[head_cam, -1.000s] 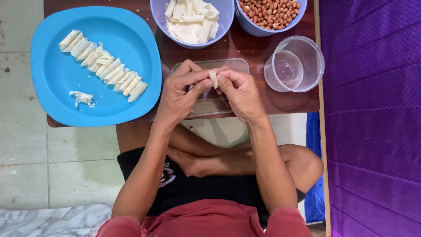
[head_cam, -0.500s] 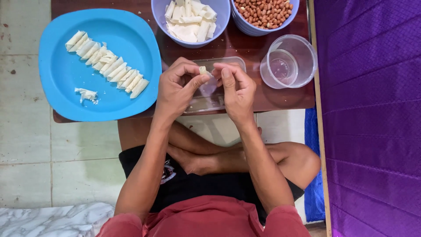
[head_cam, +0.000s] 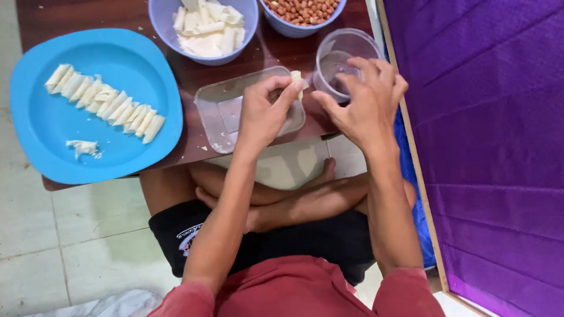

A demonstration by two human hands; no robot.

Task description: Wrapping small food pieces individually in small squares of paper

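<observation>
Small pale roll (head_cam: pixel 296 79) pinched in left hand (head_cam: pixel 261 111) fingertips above clear tray (head_cam: pixel 214 108), kept off the surface. Right hand (head_cam: pixel 361 100) loosely spread, fingers dipping into clear cup (head_cam: pixel 329 50) alongside. Finished rolls (head_cam: pixel 106 103) lined on blue plate (head_cam: pixel 47 147).

The person wears a red short-sleeved shirt (head_cam: pixel 294 293) and black shorts (head_cam: pixel 264 240) with a small pale print on one leg; forearms, legs and feet are bare.

Blue plate (head_cam: pixel 41 126) of rolled wrappers (head_cam: pixel 106 104); bowl of peanuts (head_cam: pixel 302 10); purple cloth (head_cam: pixel 493 147)
</observation>
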